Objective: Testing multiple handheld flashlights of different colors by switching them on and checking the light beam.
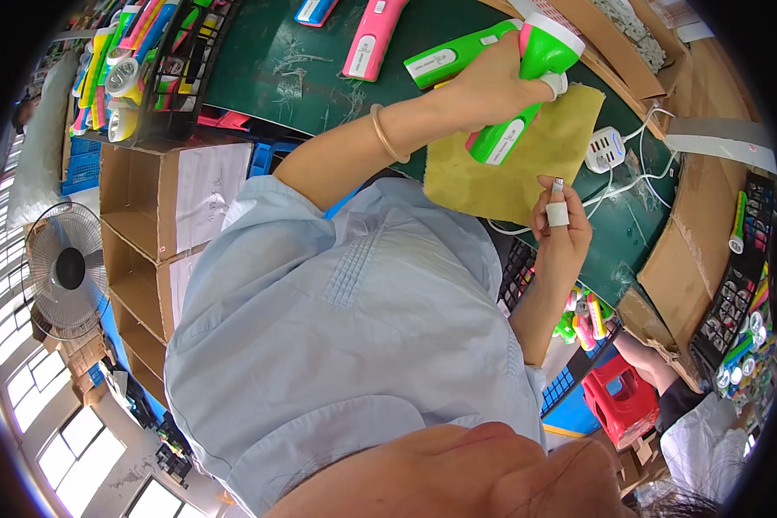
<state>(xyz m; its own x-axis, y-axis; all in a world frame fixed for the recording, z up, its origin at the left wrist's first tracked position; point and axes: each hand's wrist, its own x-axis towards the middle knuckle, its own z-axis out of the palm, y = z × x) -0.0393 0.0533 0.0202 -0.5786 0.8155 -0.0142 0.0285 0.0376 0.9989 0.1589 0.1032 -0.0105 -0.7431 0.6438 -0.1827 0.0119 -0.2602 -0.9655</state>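
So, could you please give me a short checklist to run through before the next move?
1. Green-and-white flashlight held: ok, the left hand grips it.
2. Cable plug held: ok, the right hand has it, metal tip exposed.
3. Flashlight and plug apart: ok, a gap shows between them.
4. Flashlight's charging socket in view: not ok, none can be made out.
5. White multi-port charger in place: ok, it sits on the green table beside the yellow cloth.
6. Charger powered: cannot tell from this view.

Looks down from head height, close over the blue shirt (337, 319), toward both hands (570, 239) and the green table (250, 86), perhaps distorting shapes near the rim.
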